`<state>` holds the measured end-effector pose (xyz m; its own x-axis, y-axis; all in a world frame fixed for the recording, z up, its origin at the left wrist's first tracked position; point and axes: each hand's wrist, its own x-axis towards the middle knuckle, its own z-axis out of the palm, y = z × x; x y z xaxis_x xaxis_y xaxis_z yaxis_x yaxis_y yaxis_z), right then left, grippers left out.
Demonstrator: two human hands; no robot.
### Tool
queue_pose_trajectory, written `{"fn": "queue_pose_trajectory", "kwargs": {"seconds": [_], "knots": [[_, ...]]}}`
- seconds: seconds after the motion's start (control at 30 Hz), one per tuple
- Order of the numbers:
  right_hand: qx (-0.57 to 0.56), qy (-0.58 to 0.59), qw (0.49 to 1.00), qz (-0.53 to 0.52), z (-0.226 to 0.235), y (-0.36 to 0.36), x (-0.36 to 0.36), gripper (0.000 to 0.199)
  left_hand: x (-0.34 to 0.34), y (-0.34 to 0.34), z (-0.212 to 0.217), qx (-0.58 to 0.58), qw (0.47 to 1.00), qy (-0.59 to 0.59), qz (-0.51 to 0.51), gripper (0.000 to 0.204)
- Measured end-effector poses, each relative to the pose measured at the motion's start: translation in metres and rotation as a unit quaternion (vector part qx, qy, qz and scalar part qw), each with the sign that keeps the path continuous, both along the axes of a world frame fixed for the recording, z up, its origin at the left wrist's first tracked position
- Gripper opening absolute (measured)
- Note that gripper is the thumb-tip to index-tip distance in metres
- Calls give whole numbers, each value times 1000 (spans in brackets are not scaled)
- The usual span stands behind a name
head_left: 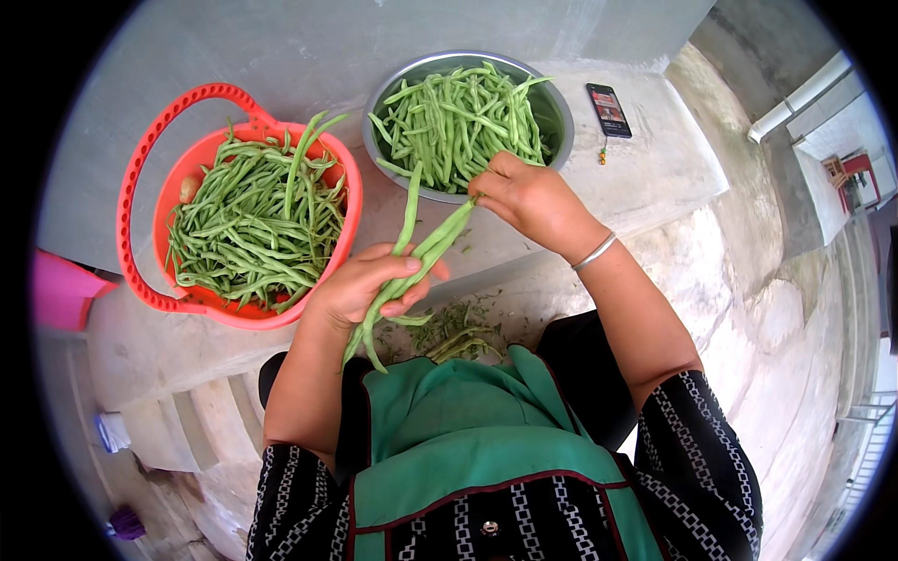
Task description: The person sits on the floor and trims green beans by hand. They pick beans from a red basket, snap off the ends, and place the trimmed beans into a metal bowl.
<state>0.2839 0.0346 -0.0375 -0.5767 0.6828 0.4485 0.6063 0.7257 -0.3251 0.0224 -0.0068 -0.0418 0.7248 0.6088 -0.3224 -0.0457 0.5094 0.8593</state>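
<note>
Several long green beans (pixel 436 245) lie across my left hand (pixel 367 288), whose fingers are wrapped round them. Their upper tips reach to my right hand (pixel 527 199), which pinches the end of one bean with thumb and forefinger. Just beyond my right hand stands a metal bowl (pixel 379 150) heaped with green beans (pixel 458 117). To the left, a red plastic basket (pixel 350 201) with a raised handle holds more green beans (pixel 257 220), thinner and mixed with bits of stem. A brownish roundish thing (pixel 190 190) sits at its inner left side.
A phone (pixel 609 110) with a beaded charm lies right of the bowl on the concrete ledge (pixel 655 178). Trimmings (pixel 458 337) are scattered on the ground below my hands. A pink container (pixel 64 292) stands at the far left, and a grey wall (pixel 309 47) rises behind.
</note>
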Motion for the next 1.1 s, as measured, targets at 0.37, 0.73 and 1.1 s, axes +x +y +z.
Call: {"fn": "queue_pose_trajectory", "kwargs": {"seconds": [0.37,0.73,1.1], "knots": [[0,14,1000,27,1,-7,-7,18,-12,2,0,-26,996,-89,-16,40],[-116,122,985,29,11,-17,-10,20,-19,-2,4,6,993,-119,27,40],[-87,59,993,53,8,-22,-14,15,-28,-1,8,27,990,-130,45,43]]}}
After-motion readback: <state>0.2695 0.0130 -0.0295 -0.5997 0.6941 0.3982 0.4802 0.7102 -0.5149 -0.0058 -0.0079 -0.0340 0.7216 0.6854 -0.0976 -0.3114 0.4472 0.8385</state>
